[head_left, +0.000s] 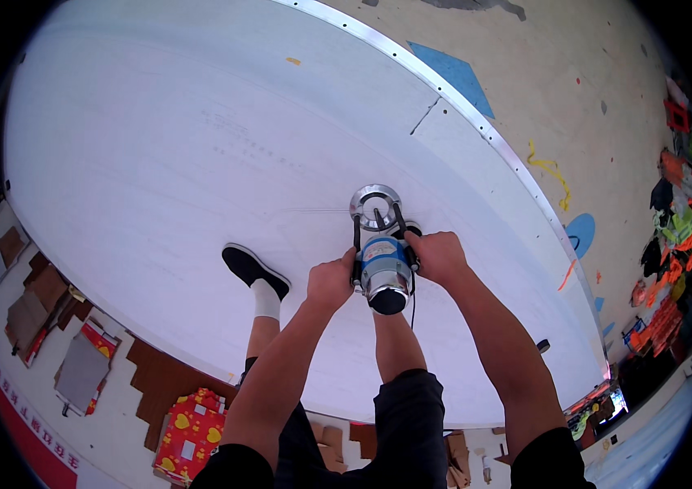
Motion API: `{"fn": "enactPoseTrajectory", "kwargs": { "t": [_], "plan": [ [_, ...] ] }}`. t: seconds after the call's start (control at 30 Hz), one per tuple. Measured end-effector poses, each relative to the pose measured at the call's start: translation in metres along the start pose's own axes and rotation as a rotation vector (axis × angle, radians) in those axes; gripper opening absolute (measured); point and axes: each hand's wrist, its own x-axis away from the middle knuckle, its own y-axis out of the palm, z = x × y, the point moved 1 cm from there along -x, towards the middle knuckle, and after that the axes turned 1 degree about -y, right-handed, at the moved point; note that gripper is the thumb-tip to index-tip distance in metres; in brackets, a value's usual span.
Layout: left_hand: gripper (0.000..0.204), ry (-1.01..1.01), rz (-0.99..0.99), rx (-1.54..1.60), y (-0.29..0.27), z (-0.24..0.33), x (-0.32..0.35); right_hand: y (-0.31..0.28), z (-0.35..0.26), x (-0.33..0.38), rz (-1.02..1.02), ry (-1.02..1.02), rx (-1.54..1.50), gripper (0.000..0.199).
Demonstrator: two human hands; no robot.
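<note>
A plunge router (384,259) with a blue-and-silver motor body and a black cap is between my two hands. Its round metal base ring (376,191) is on the far side of the body, over the white panel; whether it touches the surface I cannot tell. My left hand (332,282) is closed at the router's left side, and my right hand (440,256) grips its right side. A thin dark cord (413,308) hangs by the body. Under the tool and my feet lies a large white panel (142,163), faintly marked with lines.
A metal strip (460,98) with holes edges the panel at the far right. My black shoe (248,265) stands on the panel. Blue pieces (453,75) and yellow tape (554,175) lie on the floor beyond. Colourful clothing (676,244) is heaped right; a red patterned box (191,436) sits near left.
</note>
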Motion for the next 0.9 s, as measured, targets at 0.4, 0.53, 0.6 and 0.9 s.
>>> {"fn": "enactPoseTrajectory", "kwargs": {
  "t": [0.4,0.53,0.6,0.9],
  "plan": [
    [0.062,-0.006,0.033,0.013,0.004,0.006,-0.003,-0.007,0.009,-0.004,-0.039,-0.032,0.005,0.037],
    [0.063,-0.018,-0.004,0.018,0.009,0.003,-0.009,0.006,0.014,-0.010,-0.045,-0.025,0.028,0.046],
    [0.065,-0.020,-0.011,0.013,0.010,0.000,-0.019,0.006,0.018,-0.019,-0.046,-0.027,0.039,0.047],
    [0.068,0.021,0.009,0.025,0.022,-0.006,-0.033,0.023,0.031,-0.034,-0.014,-0.060,0.041,0.041]
  ]
}}
